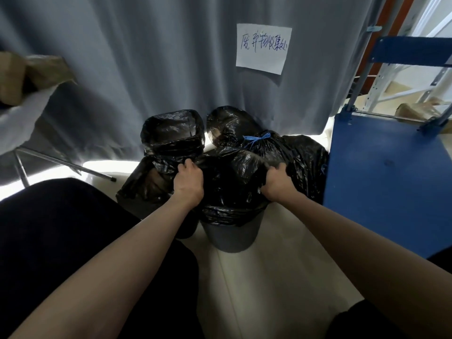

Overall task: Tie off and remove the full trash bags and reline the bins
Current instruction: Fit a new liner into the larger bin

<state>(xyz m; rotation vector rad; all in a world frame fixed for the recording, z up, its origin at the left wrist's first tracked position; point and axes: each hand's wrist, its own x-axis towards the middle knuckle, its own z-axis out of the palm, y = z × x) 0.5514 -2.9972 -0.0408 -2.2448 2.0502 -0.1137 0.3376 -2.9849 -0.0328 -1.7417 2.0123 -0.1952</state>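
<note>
Both our left hand (189, 183) and right hand (277, 183) are gripping the black liner (232, 192) of the grey bin (230, 237), with a tied bag (266, 148) crowding behind and a blue cart (381, 182) beside.

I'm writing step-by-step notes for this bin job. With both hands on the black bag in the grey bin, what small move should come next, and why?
Probably draw the two gripped edges together above the middle. The left hand and right hand grip opposite sides of the black bag, still seated untied in the grey bin; the bag behind already has a blue tie.

Pale floor (281, 277) under grey bin (230, 237), tied bags (288, 152), blue cart (381, 192)
</note>
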